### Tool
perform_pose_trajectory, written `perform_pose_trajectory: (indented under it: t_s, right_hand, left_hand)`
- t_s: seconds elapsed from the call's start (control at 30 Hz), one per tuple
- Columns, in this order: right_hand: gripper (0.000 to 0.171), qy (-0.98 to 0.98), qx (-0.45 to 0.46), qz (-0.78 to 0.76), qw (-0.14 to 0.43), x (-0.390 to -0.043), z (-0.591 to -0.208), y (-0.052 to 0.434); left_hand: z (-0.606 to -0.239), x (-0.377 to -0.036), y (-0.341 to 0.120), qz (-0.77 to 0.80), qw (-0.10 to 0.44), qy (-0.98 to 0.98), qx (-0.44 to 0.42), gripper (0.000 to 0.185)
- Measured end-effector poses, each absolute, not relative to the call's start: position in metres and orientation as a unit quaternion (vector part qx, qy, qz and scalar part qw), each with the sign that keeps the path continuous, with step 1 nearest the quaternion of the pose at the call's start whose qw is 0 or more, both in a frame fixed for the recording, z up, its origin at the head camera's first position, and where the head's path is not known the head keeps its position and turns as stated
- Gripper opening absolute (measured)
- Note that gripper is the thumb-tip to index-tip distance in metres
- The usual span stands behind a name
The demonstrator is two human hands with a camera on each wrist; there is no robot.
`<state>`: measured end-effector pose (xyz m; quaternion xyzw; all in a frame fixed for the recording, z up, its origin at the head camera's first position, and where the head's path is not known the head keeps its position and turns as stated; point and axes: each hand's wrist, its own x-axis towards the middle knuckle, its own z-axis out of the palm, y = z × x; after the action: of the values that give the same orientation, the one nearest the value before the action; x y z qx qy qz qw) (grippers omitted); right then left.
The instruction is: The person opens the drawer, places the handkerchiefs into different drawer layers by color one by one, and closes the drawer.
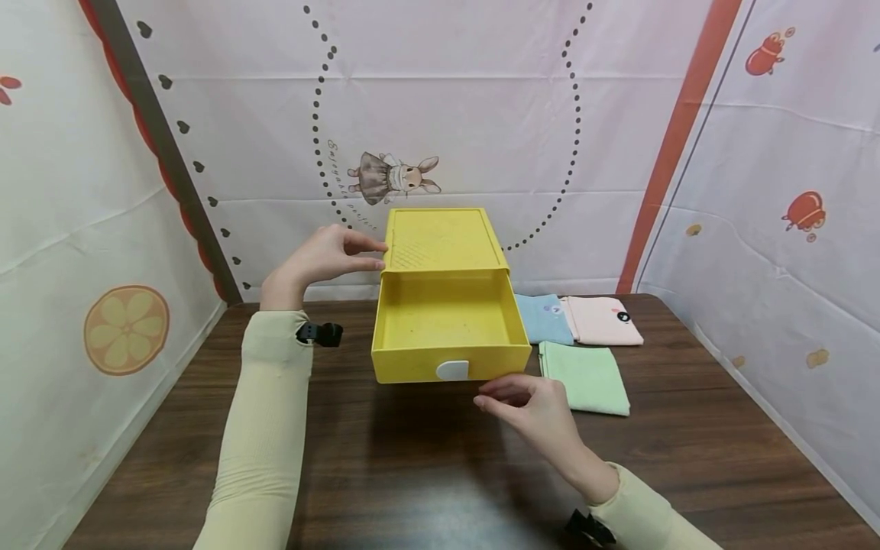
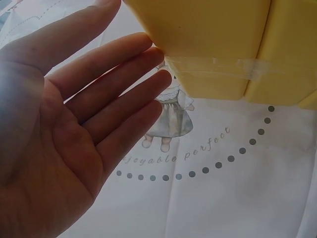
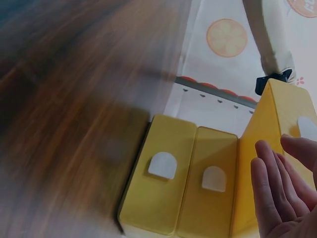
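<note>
A yellow drawer cabinet [image 1: 445,238] stands on the table with its top drawer [image 1: 450,365] pulled far out, its bare yellow floor showing. A white rounded handle [image 1: 452,370] sits on that drawer's front. My left hand [image 1: 323,256] is at the cabinet's upper left side, fingertips right at the edge. In the left wrist view its fingers [image 2: 114,67] are extended and spread from the thumb. My right hand [image 1: 539,412] is just below the drawer's front right corner. In the right wrist view its fingers [image 3: 270,183] are fairly straight beneath the drawer, thumb near the front.
Two lower drawers [image 3: 158,178] with white handles are shut in the right wrist view. Right of the cabinet lie a green folded cloth [image 1: 587,378], a blue one [image 1: 543,321] and a pink one [image 1: 605,325]. Printed curtains [image 1: 481,114] enclose the brown wooden table [image 1: 344,458].
</note>
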<state>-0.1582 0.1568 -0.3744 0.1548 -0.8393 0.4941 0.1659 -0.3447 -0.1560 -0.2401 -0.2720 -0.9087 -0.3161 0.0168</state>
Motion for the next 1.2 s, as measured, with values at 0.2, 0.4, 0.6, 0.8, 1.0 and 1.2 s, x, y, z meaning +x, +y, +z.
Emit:
perform_pose_trajectory:
  t_s: [0.2, 0.4, 0.6, 0.8, 1.0, 1.2]
  right_hand:
    - [0.014, -0.853, 0.156, 0.471, 0.162, -0.158, -0.378, 0.164]
    - [0.012, -0.872, 0.146, 0.443, 0.15, -0.157, -0.383, 0.173]
    - [0.011, -0.883, 0.151, 0.419, 0.15, -0.164, -0.391, 0.184]
    - [0.014, -0.89, 0.13, 0.416, 0.135, -0.173, -0.395, 0.197]
    - [0.017, -0.897, 0.109, 0.408, 0.132, -0.18, -0.396, 0.206]
    - [0.022, -0.896, 0.105, 0.409, 0.138, -0.189, -0.402, 0.215]
  left_hand:
    - [-0.241, -0.345, -0.155, -0.32, 0.02, -0.906, -0.275, 0.043]
    - [-0.242, -0.346, -0.155, -0.311, 0.027, -0.909, -0.276, 0.045]
    - [-0.241, -0.345, -0.156, -0.312, 0.031, -0.909, -0.276, 0.044]
    - [-0.241, -0.344, -0.155, -0.313, 0.026, -0.91, -0.271, 0.045]
    - [-0.24, -0.344, -0.155, -0.313, 0.027, -0.91, -0.272, 0.045]
    - [-0.241, -0.344, -0.155, -0.312, 0.029, -0.91, -0.272, 0.045]
